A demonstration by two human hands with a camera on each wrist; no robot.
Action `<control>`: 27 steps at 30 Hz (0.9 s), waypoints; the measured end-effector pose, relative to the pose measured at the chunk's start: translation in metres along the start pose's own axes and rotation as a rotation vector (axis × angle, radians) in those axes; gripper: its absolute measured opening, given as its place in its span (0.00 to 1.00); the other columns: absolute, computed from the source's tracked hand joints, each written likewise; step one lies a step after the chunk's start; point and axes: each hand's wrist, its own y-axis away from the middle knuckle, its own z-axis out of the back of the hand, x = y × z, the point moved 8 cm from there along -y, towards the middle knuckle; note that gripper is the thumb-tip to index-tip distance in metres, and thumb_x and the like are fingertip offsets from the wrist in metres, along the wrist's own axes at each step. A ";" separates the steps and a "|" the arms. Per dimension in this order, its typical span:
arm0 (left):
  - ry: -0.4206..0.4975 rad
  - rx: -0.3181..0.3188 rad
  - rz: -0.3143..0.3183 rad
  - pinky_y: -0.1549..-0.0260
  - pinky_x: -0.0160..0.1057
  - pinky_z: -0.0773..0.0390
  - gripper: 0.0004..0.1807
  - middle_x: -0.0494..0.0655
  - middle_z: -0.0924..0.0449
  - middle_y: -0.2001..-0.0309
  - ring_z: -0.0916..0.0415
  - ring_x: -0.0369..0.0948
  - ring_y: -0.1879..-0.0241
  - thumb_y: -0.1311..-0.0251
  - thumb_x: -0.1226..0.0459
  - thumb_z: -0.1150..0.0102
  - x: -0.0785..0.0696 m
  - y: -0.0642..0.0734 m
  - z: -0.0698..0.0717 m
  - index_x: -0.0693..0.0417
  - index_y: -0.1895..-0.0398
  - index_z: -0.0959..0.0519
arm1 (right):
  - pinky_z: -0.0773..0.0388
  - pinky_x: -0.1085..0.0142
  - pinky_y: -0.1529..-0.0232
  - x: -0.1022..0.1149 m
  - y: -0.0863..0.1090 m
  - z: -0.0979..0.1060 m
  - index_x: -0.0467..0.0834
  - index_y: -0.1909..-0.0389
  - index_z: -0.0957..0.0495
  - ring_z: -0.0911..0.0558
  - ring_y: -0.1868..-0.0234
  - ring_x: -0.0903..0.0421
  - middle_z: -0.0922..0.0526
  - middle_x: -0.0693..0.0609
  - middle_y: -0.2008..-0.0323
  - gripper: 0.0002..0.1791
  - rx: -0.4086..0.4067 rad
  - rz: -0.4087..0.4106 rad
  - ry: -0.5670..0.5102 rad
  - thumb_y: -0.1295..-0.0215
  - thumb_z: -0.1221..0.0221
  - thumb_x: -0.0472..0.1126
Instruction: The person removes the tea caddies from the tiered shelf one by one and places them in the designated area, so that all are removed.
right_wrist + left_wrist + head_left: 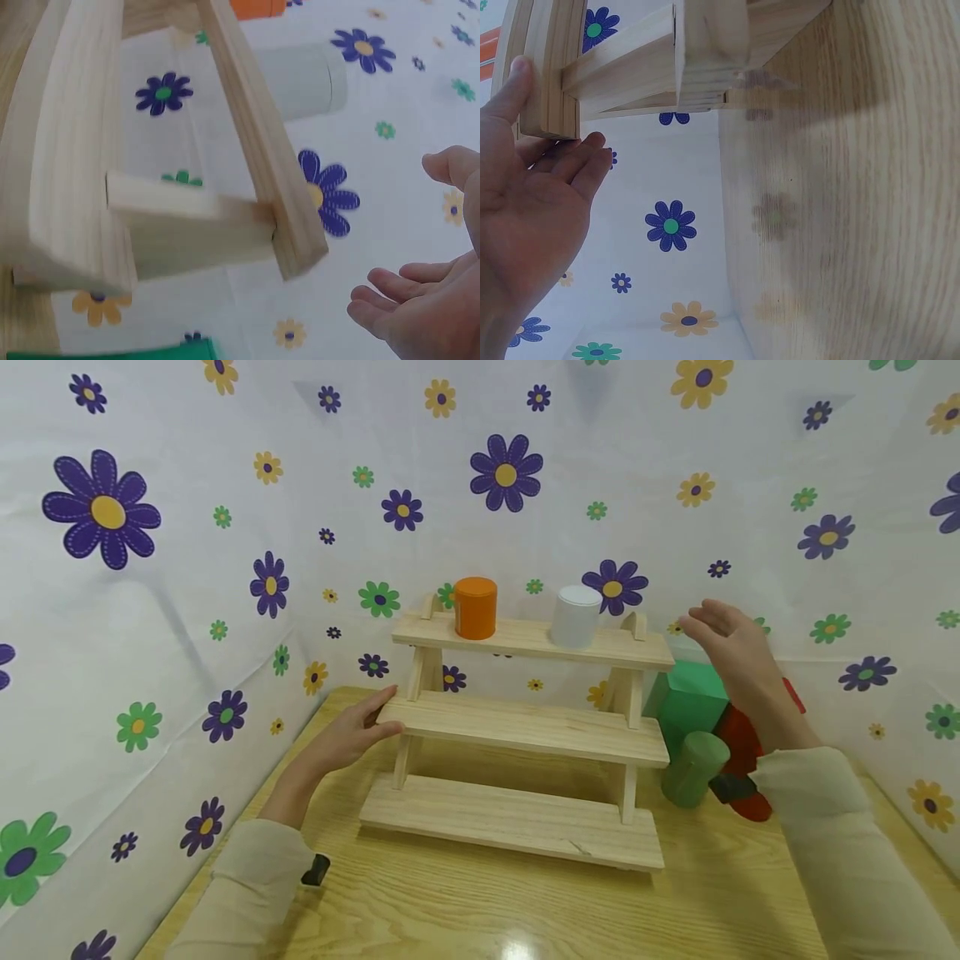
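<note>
A three-tier wooden display shelf [517, 727] stands on the table, an orange tin [476, 610] and a white tin [576, 618] upright on its top tier. My left hand [352, 732] holds the left end of the middle tier; in the left wrist view the thumb lies over one face of the board, the fingers round its other side. In the air beyond the top tier's right end is my right hand [738, 652], its fingers loosely extended and nothing in it. The right wrist view shows this hand [435, 300] apart from the wood.
Right of the shelf, a green box [690, 693] and a green waisted cylinder [696, 768] stand close together. Behind my right forearm lies a red and black item [742, 735], partly hidden. Flower-printed white cloth [450, 460] encloses the table at the back and sides.
</note>
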 end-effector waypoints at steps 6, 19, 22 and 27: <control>0.008 0.001 -0.005 0.25 0.55 0.46 0.43 0.59 0.58 0.17 0.57 0.56 0.20 0.23 0.53 0.45 -0.001 0.000 0.000 0.61 0.17 0.54 | 0.46 0.39 0.25 0.021 -0.002 -0.023 0.41 0.17 0.54 0.43 0.21 0.39 0.42 0.41 0.21 0.50 0.003 0.028 -0.033 0.26 0.44 0.63; 0.042 0.004 -0.005 0.26 0.58 0.45 0.43 0.59 0.59 0.17 0.56 0.56 0.20 0.23 0.53 0.45 -0.002 0.001 0.000 0.62 0.17 0.54 | 0.38 0.46 0.26 0.051 -0.012 -0.071 0.36 0.19 0.49 0.38 0.23 0.40 0.39 0.39 0.23 0.48 0.032 0.093 -0.074 0.26 0.39 0.57; 0.038 0.003 -0.004 0.25 0.57 0.45 0.44 0.59 0.59 0.17 0.56 0.56 0.20 0.23 0.53 0.45 -0.003 0.001 0.000 0.62 0.17 0.54 | 0.40 0.45 0.25 0.054 -0.015 -0.078 0.34 0.19 0.50 0.39 0.23 0.39 0.39 0.37 0.23 0.48 0.038 0.094 -0.107 0.27 0.38 0.55; 0.035 0.003 -0.004 0.25 0.55 0.45 0.44 0.59 0.59 0.17 0.56 0.56 0.20 0.23 0.54 0.44 -0.005 0.002 0.001 0.62 0.17 0.55 | 0.40 0.48 0.24 0.056 -0.022 -0.088 0.32 0.20 0.49 0.38 0.23 0.40 0.40 0.35 0.23 0.47 0.039 0.083 -0.177 0.27 0.36 0.49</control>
